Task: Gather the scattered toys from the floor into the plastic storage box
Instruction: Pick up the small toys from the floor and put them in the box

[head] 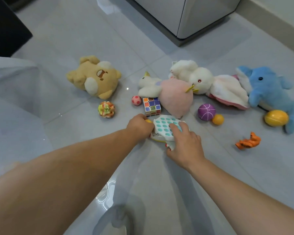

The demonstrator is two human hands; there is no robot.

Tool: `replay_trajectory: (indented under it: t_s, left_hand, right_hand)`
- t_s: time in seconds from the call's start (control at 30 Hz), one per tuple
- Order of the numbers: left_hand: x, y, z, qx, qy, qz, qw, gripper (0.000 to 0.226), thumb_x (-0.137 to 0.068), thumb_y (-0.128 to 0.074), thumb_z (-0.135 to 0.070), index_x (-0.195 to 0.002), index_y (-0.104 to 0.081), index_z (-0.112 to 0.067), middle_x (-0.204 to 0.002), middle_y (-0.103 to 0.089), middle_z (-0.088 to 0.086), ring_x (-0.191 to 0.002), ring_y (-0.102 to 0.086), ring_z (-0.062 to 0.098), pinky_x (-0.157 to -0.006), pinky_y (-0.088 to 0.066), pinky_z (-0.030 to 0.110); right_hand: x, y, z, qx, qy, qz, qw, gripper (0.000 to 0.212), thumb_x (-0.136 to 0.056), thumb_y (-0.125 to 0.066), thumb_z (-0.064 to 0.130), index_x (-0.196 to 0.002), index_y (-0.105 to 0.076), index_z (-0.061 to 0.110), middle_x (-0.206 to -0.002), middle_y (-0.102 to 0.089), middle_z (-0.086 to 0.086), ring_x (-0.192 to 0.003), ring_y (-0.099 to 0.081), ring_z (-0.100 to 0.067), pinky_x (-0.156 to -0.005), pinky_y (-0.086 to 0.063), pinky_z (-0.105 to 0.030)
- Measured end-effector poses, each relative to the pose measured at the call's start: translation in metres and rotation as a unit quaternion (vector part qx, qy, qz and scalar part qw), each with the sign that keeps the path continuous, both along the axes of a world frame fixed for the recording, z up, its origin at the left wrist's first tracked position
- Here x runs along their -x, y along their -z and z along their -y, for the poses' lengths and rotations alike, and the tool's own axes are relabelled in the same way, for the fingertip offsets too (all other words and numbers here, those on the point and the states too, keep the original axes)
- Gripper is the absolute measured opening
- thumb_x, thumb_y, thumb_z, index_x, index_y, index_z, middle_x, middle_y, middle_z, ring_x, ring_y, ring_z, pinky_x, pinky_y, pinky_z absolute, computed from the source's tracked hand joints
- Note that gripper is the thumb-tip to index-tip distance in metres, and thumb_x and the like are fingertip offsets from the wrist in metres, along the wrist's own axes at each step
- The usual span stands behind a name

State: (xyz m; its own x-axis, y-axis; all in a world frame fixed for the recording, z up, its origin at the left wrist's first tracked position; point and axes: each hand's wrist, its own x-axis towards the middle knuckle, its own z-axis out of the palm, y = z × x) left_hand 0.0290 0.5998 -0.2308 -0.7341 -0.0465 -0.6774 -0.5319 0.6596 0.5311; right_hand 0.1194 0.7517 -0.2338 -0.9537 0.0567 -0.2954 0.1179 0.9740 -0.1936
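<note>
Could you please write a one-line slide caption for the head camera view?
Both hands, left hand and right hand, grasp a teal-dotted pop toy on the floor amid scattered plush toys and balls.

I am looking down at what reads as a room in a home, most likely a living space where children play. Glossy pale grey floor tiles (159,175) are reflecting the ceiling light, and a light skirting board (270,22) is running along the wall at the upper right. A grey cabinet (185,16) on a dark plinth is standing at the top, and some dark furniture (5,26) is filling the upper left corner. Soft toys are lying across the tiles: a tan bear (94,77), a white rabbit (200,78), a blue elephant (268,89), with a puzzle cube (151,106) and small balls among them. I am seeing bare forearms, with no work clothing on them.
</note>
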Motion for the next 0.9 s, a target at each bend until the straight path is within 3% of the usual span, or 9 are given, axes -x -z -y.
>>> replay_trajectory:
  t_s: [0.1, 0.27, 0.43, 0.63, 0.8, 0.9]
  left_hand:
    - [-0.006, -0.002, 0.002, -0.008, -0.011, 0.032, 0.999, 0.019, -0.09, -0.064, -0.02, -0.107, -0.064, -0.012, -0.102, -0.068, 0.012, -0.094, -0.069, 0.027, -0.085, -0.06, 0.04]
    - [-0.021, -0.03, 0.015, -0.032, -0.076, 0.079, 0.993, 0.021, -0.094, -0.061, -0.022, -0.109, -0.061, -0.007, -0.09, -0.061, 0.014, -0.076, -0.06, 0.025, -0.084, -0.059, 0.038]
    - [-0.041, -0.11, 0.036, -0.038, -0.075, -0.01, 0.996, 0.024, -0.095, -0.055, -0.032, -0.1, -0.061, -0.009, -0.087, -0.06, 0.008, -0.075, -0.056, 0.019, -0.067, -0.052, 0.029]
    - [-0.082, -0.244, 0.15, 0.002, -0.083, -0.228, 0.97, 0.016, -0.09, -0.058, -0.026, -0.1, -0.067, -0.016, -0.087, -0.07, 0.005, -0.072, -0.065, 0.016, -0.067, -0.058, 0.031]
    - [-0.148, -0.274, 0.28, 0.055, -0.182, -0.187, 0.964, 0.009, -0.095, -0.058, -0.02, -0.102, -0.064, -0.02, -0.097, -0.065, 0.008, -0.082, -0.065, 0.017, -0.066, -0.057, 0.028]
    - [-0.18, -0.253, 0.344, 0.175, -0.117, -0.189, 0.959, 0.013, -0.091, -0.057, -0.02, -0.1, -0.063, -0.026, -0.098, -0.064, 0.01, -0.078, -0.06, 0.02, -0.062, -0.051, 0.029]
  right_hand:
    - [-0.009, -0.003, -0.003, 0.042, 0.013, 0.015, 0.999, 0.075, -0.077, -0.068, 0.044, -0.142, -0.035, 0.029, -0.147, -0.031, -0.004, -0.108, -0.057, -0.034, -0.094, -0.043, -0.04]
    - [-0.032, -0.02, 0.001, 0.147, 0.054, 0.036, 0.987, 0.077, -0.07, -0.07, 0.038, -0.141, -0.039, 0.029, -0.141, -0.038, 0.003, -0.111, -0.058, -0.031, -0.091, -0.049, -0.037]
    - [-0.042, -0.087, 0.02, 0.238, 0.063, -0.025, 0.969, 0.076, -0.07, -0.073, 0.032, -0.14, -0.042, 0.031, -0.135, -0.042, 0.008, -0.106, -0.056, -0.017, -0.082, -0.047, -0.029]
    - [-0.033, -0.204, 0.111, 0.308, -0.069, -0.119, 0.941, 0.07, -0.073, -0.075, 0.035, -0.135, -0.044, 0.033, -0.126, -0.044, 0.006, -0.102, -0.05, -0.011, -0.086, -0.044, -0.027]
    - [-0.043, -0.258, 0.219, 0.245, -0.245, -0.135, 0.928, 0.076, -0.07, -0.074, 0.041, -0.137, -0.041, 0.028, -0.133, -0.042, -0.003, -0.113, -0.054, -0.027, -0.094, -0.047, -0.039]
    - [-0.054, -0.264, 0.269, 0.151, -0.357, -0.165, 0.907, 0.076, -0.071, -0.072, 0.043, -0.137, -0.037, 0.028, -0.136, -0.04, -0.005, -0.11, -0.055, -0.034, -0.093, -0.046, -0.044]
